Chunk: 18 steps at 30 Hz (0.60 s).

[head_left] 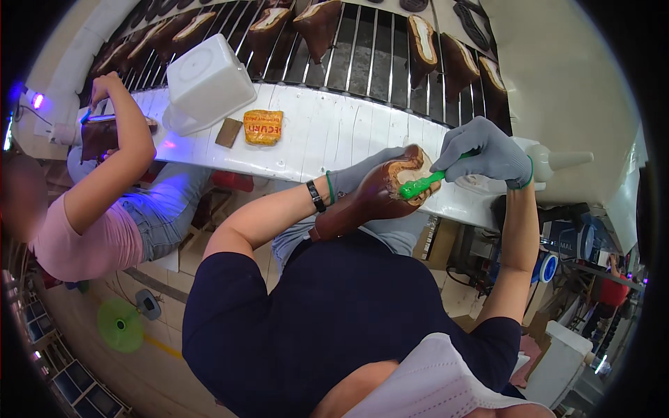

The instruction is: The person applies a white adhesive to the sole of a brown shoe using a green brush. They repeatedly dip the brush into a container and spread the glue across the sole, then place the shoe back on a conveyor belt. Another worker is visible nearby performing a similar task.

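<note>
My left hand (359,174), in a grey glove, supports a brown leather boot (362,202); its fingers are mostly hidden behind the shoe. The boot is tipped so that its pale bottom (417,171) faces up, with the leather folded in round the edge. In my gloved right hand (481,150) is a green-handled brush (420,185), gripped between thumb and fingers. Its head lies against the boot's bottom, and the bristles cannot be made out. Both hands are just in front of the white bench (313,132).
A white plastic tub (209,76), a yellow packet (263,127) and a small brown block (228,132) sit on the bench. Behind runs a metal rack (376,52) with several upturned boots (422,49). At left, a co-worker's arm (115,160) reaches over another boot. A white bottle (550,161) is at right.
</note>
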### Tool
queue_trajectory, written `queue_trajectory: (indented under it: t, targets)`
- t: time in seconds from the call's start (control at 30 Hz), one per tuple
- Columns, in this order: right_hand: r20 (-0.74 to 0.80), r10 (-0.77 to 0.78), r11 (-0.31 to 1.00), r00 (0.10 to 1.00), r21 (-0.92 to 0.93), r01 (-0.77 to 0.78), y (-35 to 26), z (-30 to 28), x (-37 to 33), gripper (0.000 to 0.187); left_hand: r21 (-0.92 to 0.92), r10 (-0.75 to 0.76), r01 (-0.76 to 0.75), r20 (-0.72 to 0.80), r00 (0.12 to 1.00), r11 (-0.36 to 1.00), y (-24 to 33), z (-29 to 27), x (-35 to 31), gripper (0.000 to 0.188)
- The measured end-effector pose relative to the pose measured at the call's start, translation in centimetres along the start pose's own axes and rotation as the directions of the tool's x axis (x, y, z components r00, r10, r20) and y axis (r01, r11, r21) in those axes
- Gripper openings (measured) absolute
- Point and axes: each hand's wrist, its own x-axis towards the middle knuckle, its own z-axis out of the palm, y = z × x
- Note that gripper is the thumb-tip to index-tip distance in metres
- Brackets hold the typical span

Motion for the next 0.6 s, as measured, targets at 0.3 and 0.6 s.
queue_trajectory:
  t: [0.3,0.6]
  targets:
    - [-0.017,-0.072,0.997,0.997,-0.026,0.072,0.0,-0.7,0.5,0.024,-0.291,-0.141,0.188,0.176,0.974,0.938,8.0,-4.0,0.4,0.043]
    - [0.099,-0.056,0.998,0.994,0.012,0.055,-0.4,-1.0,0.6,0.022,-0.213,-0.006,0.014,0.042,0.999,0.977,6.9,-2.1,0.6,0.042]
